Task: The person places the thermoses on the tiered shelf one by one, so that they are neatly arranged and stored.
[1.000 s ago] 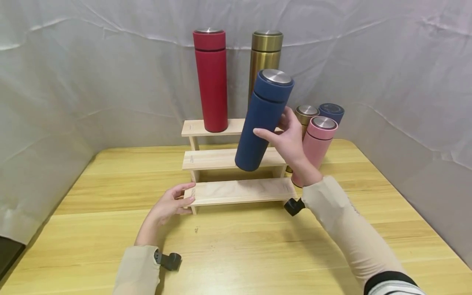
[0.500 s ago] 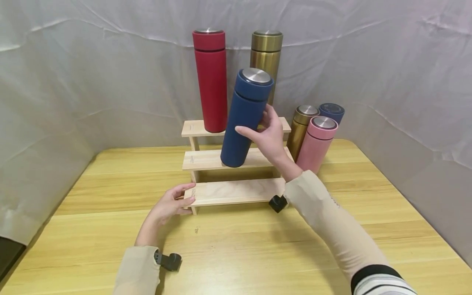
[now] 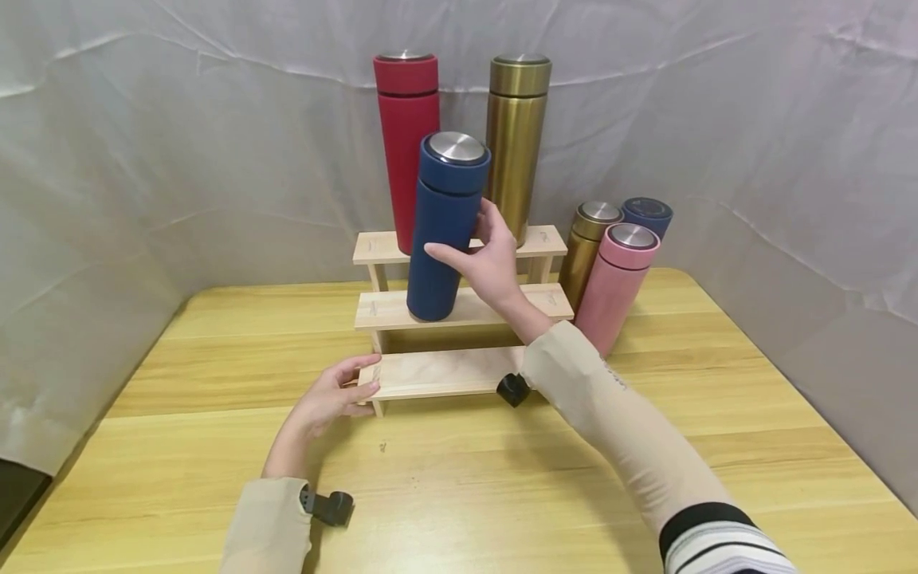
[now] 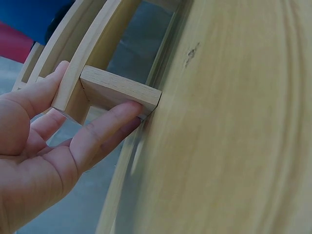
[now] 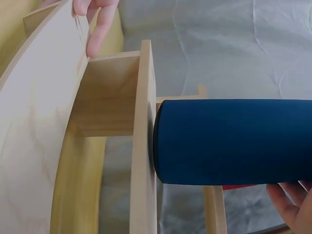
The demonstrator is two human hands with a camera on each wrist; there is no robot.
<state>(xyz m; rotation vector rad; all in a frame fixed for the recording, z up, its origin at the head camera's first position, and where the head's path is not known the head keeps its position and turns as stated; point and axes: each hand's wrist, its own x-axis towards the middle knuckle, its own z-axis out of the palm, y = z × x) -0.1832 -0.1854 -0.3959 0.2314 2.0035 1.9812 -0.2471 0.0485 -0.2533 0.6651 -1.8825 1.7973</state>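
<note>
A blue thermos [image 3: 446, 231] with a steel-topped lid stands nearly upright at the middle step of a three-tier wooden display stand [image 3: 459, 373], its base right at the board. My right hand [image 3: 493, 259] grips it from the right side, thumb across the front. In the right wrist view the base of the blue thermos [image 5: 234, 141] meets the middle board's surface. My left hand [image 3: 333, 397] holds the left end of the lowest step. In the left wrist view, thumb and fingers of the left hand [image 4: 53, 141] pinch around that board end and its leg.
On the top step stand a red thermos [image 3: 405, 135], partly hidden by the blue one, and a tall gold thermos [image 3: 516, 151]. Right of the stand, a shorter gold thermos [image 3: 584, 251], a pink thermos [image 3: 618, 287] and another blue thermos [image 3: 647, 214] stand close together on the table [image 3: 430, 486].
My right hand has carried the blue thermos leftward and slightly down onto the middle step, uncovering the tall gold thermos and overlapping the red one. The left hand stays put.
</note>
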